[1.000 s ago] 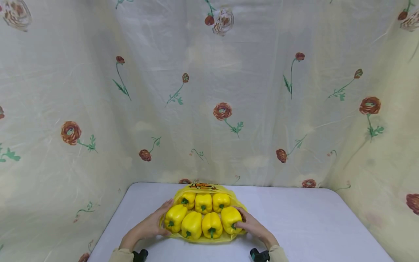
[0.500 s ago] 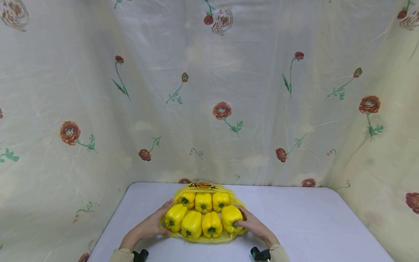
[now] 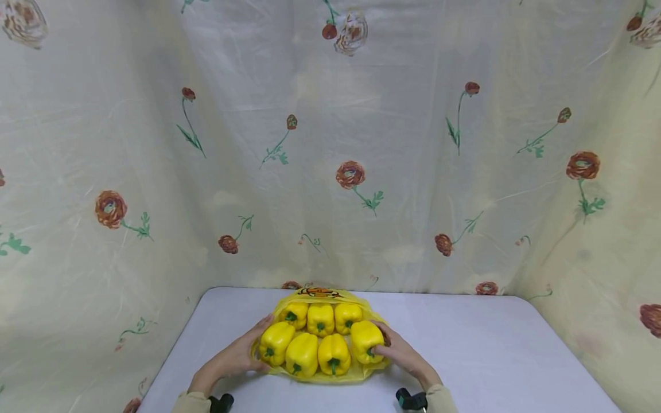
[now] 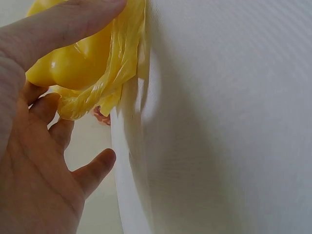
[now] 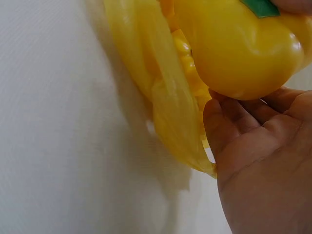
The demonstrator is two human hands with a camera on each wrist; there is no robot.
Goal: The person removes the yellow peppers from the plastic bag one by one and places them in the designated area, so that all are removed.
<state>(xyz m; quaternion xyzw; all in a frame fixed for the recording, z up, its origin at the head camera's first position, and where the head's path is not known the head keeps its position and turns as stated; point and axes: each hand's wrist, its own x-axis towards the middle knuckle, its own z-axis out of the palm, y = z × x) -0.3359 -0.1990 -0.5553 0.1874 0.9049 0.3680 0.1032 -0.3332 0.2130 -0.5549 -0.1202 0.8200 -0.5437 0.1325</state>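
Note:
A thin yellow plastic bag (image 3: pixel 352 299) lies spread on the table, holding several yellow bell peppers (image 3: pixel 302 355) with green stems, in two rows. At the bag's left side, my left hand (image 3: pixel 238 351) holds its edge, thumb in front and fingers round the outside. The left wrist view shows the crumpled bag (image 4: pixel 127 53) around a pepper (image 4: pixel 80 66) under that thumb. My right hand (image 3: pixel 401 354) grips the rightmost front pepper (image 3: pixel 367 339), thumb near its stem and fingers behind it. In the right wrist view this pepper (image 5: pixel 234 53) stands above the bag's rim (image 5: pixel 176 124).
The white table (image 3: pixel 480 350) extends to both sides of the bag. A pale curtain (image 3: pixel 408 189) printed with flowers hangs behind it and along both sides. Dark camera mounts (image 3: pixel 410 400) sit on both wrists.
My right hand has shifted slightly right, and the pepper in it has moved a little up and to the right, away from its neighbour. My left hand has stayed in place.

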